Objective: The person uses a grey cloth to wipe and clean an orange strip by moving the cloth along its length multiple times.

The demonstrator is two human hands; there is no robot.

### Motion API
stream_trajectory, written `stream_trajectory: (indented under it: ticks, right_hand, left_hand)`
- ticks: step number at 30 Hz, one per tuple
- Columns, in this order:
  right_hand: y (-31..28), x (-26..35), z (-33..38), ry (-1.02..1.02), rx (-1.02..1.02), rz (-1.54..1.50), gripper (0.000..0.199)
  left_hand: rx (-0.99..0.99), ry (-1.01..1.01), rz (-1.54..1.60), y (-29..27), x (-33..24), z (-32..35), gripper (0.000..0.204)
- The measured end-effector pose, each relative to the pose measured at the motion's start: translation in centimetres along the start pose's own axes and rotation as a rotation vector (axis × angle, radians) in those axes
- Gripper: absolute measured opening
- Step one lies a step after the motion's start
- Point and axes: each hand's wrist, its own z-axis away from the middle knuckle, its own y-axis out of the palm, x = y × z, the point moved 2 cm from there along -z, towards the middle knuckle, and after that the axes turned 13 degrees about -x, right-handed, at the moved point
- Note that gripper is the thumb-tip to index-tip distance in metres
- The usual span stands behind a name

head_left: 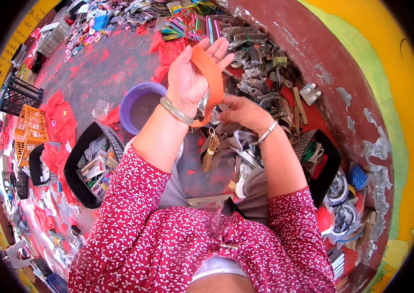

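An orange flat strap (210,73) lies in a curve across the palm and fingers of my left hand (187,78). That hand is raised, palm up, its fingers stretched out, and a pale bangle circles its wrist. Lower down, my right hand (240,113) has its fingers closed at the strap's edge; its fingertips are partly hidden. The strap bends back toward my left wrist below them. Under my right hand lies a heap of brown and grey straps (265,93). A small rolled tan strap with a metal ring (211,151) lies between my legs.
A purple basin (128,107) stands left of my left forearm. Black boxes flank me: one with packets (77,168), another with rolled straps (331,166). Orange and black crates (21,100) stand farther left. Coloured rods (182,27) lie ahead. A peeling wall (334,73) curves along the right.
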Motion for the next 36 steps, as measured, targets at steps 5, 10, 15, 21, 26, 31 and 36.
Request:
stream_trajectory:
  ticks: [5, 10, 15, 21, 26, 31, 36]
  right_hand:
    - [0.0, 1.0, 1.1, 0.039, 0.118, -0.178, 0.016]
    - [-0.6, 2.9, 2.2, -0.052, 0.009, -0.277, 0.013]
    - [-0.3, 2.6, 1.9, -0.136, -0.075, -0.115, 0.014]
    - [-3.0, 5.6, 4.7, -0.227, -0.366, 0.029, 0.023]
    - [-3.6, 8.1, 6.3, -0.653, -0.538, -0.606, 0.022]
    - [0.3, 5.3, 2.6, -0.948, -0.637, 0.566, 0.027]
    - [0.9, 4.3, 2.0, -1.025, -0.648, 0.666, 0.031]
  left_hand:
    - [-0.006, 0.076, 0.053, -1.9, -3.3, -1.8, 0.042]
    - [-0.109, -0.002, -0.225, -0.2, -0.3, 0.0, 0.063]
    - [-0.047, -0.166, -0.464, -0.5, 3.3, 1.5, 0.072]
    - [0.000, -0.104, -0.264, -0.7, 3.2, 0.7, 0.052]
    - [-0.011, -0.221, -0.242, -1.4, 4.0, 0.9, 0.051]
    - [0.034, -0.295, -0.224, -2.5, 4.9, 1.5, 0.050]
    - [-0.090, -0.168, -0.376, -1.4, 4.4, 2.2, 0.056]
